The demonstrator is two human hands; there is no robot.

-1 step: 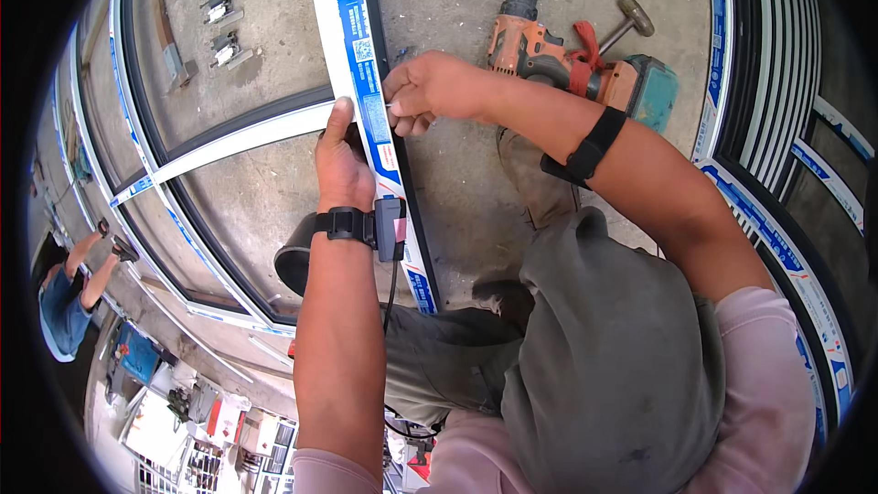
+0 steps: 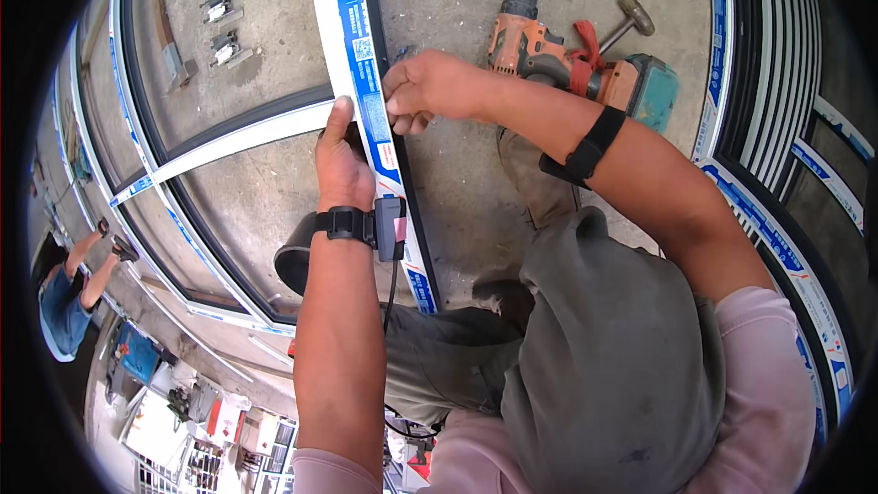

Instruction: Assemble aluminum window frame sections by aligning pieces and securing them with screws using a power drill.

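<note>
A large metal frame, likely for a window, has a long bar covered with blue and white film in front of me. A white crossbar meets it from the left. My left hand is closed around the bar at this joint, its thumb up against the crossbar and its other fingers hidden beneath. Against the bar's right side, my right hand has its fingertips pinched together; whatever is between them is too small to make out.
An orange and teal cordless drill lies on the concrete floor, beside a hammer. Left of the bar are a second hammer and small metal fittings. More filmed frames stand right. Another person is at far left.
My right fingertips have shifted very slightly at the bar, and a small pale tip seen between them before is now hidden. My left hand has stayed put.
</note>
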